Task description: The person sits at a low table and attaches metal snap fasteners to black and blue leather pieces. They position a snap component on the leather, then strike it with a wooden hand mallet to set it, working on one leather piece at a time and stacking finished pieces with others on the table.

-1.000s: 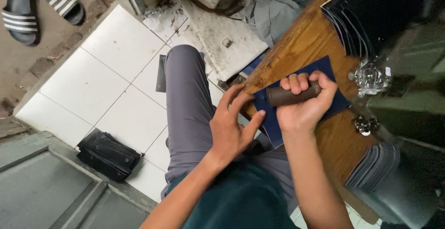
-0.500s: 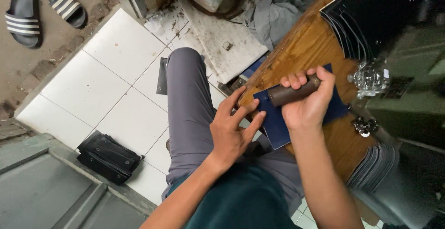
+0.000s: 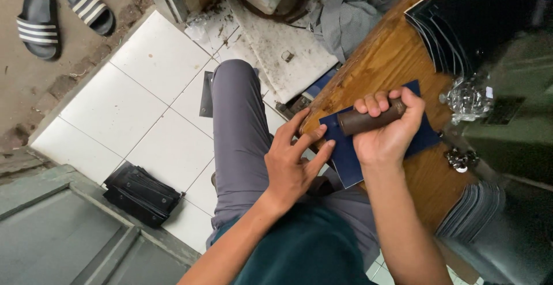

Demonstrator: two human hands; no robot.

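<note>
Brown cylindrical tool [image 3: 368, 121]: gripped in the closed right hand [image 3: 383, 132], long axis lying left to right across the navy sheet [image 3: 351, 152], which rests on the near-left edge of the wooden worktop [image 3: 391, 60]. Left hand [image 3: 294, 164]: open, fingers spread, fingertips pressing the sheet's left edge just beside the tool; the right hand is the nearer to it. Stack of dark sheets [image 3: 438, 31]: far right on the worktop. Clear bag of small metal pieces [image 3: 466, 97]: right of the sheet. Loose metal pieces [image 3: 458, 159]: near it. Black bundle [image 3: 141, 193]: on the tiled floor [image 3: 144, 112], left. Striped sandals [image 3: 63, 11]: far left.
</note>
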